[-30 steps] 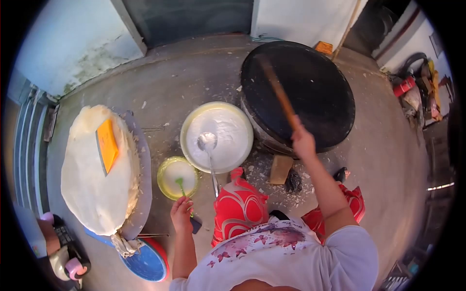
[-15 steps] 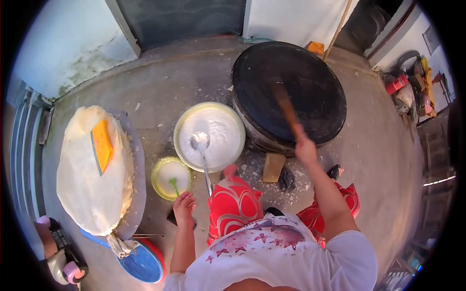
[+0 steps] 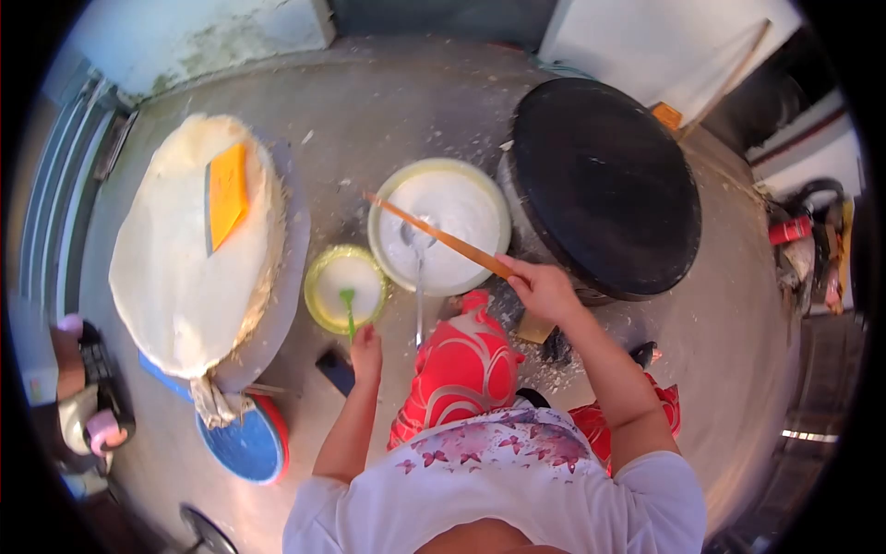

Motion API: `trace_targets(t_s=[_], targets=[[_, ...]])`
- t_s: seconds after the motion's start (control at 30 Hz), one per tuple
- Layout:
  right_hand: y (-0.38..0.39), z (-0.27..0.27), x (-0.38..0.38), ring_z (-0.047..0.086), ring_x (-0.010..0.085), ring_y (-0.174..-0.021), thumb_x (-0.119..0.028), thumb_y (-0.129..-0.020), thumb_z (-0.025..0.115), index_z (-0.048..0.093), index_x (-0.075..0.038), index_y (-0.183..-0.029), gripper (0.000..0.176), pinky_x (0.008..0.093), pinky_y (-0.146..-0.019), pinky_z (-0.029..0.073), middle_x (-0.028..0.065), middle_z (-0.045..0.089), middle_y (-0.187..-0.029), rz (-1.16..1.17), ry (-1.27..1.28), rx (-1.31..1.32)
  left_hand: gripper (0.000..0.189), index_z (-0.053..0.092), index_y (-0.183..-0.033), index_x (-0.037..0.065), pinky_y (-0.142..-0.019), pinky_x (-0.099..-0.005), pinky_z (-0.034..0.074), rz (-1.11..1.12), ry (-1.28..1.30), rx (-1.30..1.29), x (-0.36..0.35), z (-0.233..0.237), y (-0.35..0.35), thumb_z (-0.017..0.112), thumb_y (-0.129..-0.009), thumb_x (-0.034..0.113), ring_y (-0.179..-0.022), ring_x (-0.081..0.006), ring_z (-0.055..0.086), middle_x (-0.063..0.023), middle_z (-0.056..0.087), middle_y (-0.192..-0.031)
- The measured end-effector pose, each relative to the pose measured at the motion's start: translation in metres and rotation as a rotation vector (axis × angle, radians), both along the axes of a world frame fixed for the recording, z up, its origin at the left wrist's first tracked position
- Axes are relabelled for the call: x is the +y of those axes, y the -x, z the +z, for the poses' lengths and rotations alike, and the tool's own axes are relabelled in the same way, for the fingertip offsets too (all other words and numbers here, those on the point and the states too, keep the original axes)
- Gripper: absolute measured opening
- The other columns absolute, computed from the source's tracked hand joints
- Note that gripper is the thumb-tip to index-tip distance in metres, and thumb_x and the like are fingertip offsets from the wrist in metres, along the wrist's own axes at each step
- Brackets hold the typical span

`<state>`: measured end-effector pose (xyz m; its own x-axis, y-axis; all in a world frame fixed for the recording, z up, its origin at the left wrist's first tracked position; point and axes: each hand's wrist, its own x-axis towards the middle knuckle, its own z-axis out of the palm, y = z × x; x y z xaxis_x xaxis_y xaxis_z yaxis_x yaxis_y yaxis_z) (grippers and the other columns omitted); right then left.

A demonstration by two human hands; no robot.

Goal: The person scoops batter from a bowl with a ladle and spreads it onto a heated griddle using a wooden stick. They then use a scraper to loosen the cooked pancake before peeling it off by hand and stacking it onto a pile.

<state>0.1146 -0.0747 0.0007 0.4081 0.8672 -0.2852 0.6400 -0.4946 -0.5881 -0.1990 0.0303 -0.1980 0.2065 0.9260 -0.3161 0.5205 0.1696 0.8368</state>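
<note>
The right hand (image 3: pixel 543 288), nearer the griddle (image 3: pixel 604 189), grips a wooden stick (image 3: pixel 452 241) slanting leftward over the big bowl (image 3: pixel 443 162); the left hand (image 3: pixel 366 349) clasps a green tool (image 3: pixel 347 296).

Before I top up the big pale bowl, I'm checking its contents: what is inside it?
White mixture and a metal ladle. The wooden stick in the right hand hides a strip; anything beneath the surface cannot be seen.
</note>
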Motion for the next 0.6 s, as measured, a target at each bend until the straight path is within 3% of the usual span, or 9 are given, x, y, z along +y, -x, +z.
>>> trace_targets(t_s=[0.07,0.17,0.27,0.33,0.37,0.43,0.47,0.53,0.6], targets=[[0.007,0.012,0.017,0.059,0.0290,-0.074,-0.018,-0.078,0.057,0.054,-0.025,-0.115,0.038,0.0375,-0.066,0.047,0.0130,0.061,-0.079,0.212,-0.028,-0.165,0.044,0.045,-0.120,0.010,-0.081,-0.0387,0.043,-0.182,-0.212,0.702,0.002,-0.003,-0.003,0.055,-0.077,0.018,-0.108,-0.0276,0.044,-0.0131,0.049,-0.114],[0.027,0.023,0.047,0.059,0.0279,-0.074,-0.019,-0.075,0.058,0.058,-0.021,-0.110,0.036,0.0381,-0.066,0.047,0.0113,0.062,-0.077,0.425,0.073,-0.310,0.056,0.035,-0.128,0.013,-0.085,-0.0444,0.041,-0.143,-0.246,1.025,-0.002,-0.026,-0.003,0.055,-0.077,0.022,-0.121,-0.0301,0.029,-0.0138,0.042,-0.123],[0.049,0.012,0.081,0.060,0.0272,-0.076,-0.016,-0.071,0.055,0.062,-0.015,-0.100,0.030,0.0387,-0.067,0.047,0.0104,0.062,-0.078,0.547,0.119,-0.365,0.058,0.030,-0.129,0.014,-0.083,-0.0453,0.042,-0.065,-0.018,0.926,0.013,-0.054,0.006,0.054,-0.077,0.024,-0.115,-0.0337,0.039,-0.0149,0.043,-0.122],[0.057,-0.007,0.103,0.060,0.0265,-0.077,-0.013,-0.069,0.053,0.064,-0.012,-0.093,0.027,0.0386,-0.067,0.047,0.0098,0.063,-0.079,0.620,0.186,-0.397,0.044,0.042,-0.119,0.009,-0.079,-0.0449,0.044,-0.036,0.207,0.737,0.025,-0.051,0.010,0.052,-0.078,0.022,-0.100,-0.0381,0.051,-0.0197,0.051,-0.112],[0.059,-0.024,0.114,0.060,0.0258,-0.079,-0.013,-0.068,0.053,0.064,-0.012,-0.090,0.025,0.0384,-0.068,0.047,0.0091,0.063,-0.080,0.640,0.246,-0.383,0.044,0.042,-0.119,0.009,-0.079,-0.0449,0.044,-0.022,0.213,0.736,0.025,-0.043,0.011,0.052,-0.078,0.022,-0.100,-0.0381,0.051,-0.0197,0.051,-0.112],[0.065,-0.051,0.125,0.060,0.0251,-0.081,-0.013,-0.068,0.053,0.064,-0.013,-0.087,0.023,0.0381,-0.069,0.047,0.0083,0.063,-0.081,0.673,0.301,-0.363,0.026,0.053,-0.101,0.003,-0.075,-0.0447,0.044,0.110,0.209,0.513,0.022,0.003,0.007,0.049,-0.079,0.016,-0.085,-0.0417,0.056,-0.0234,0.057,-0.095],[0.066,-0.062,0.129,0.060,0.0246,-0.082,-0.014,-0.067,0.054,0.065,-0.015,-0.089,0.024,0.0374,-0.069,0.047,0.0079,0.062,-0.084,0.606,0.249,-0.298,0.026,0.053,-0.101,0.003,-0.075,-0.0447,0.044,0.124,0.212,0.520,0.015,-0.003,0.012,0.049,-0.079,0.016,-0.085,-0.0417,0.056,-0.0234,0.057,-0.095],[0.067,-0.082,0.134,0.059,0.0242,-0.083,-0.015,-0.067,0.054,0.065,-0.018,-0.091,0.026,0.0367,-0.070,0.047,0.0075,0.062,-0.086,0.553,0.194,-0.221,0.025,0.057,-0.085,-0.002,-0.066,-0.0386,0.045,0.097,-0.078,0.371,-0.008,-0.015,0.025,0.048,-0.082,0.021,-0.072,-0.0323,0.060,-0.0191,0.059,-0.070],[0.067,-0.094,0.136,0.058,0.0249,-0.086,-0.023,-0.070,0.057,0.063,-0.022,-0.101,0.032,0.0348,-0.072,0.047,0.0085,0.062,-0.091,0.526,0.205,-0.134,0.023,0.056,-0.089,-0.001,-0.068,-0.0423,0.045,0.059,-0.046,0.307,-0.021,-0.014,0.024,0.046,-0.081,0.019,-0.077,-0.0372,0.057,-0.0222,0.058,-0.077]])
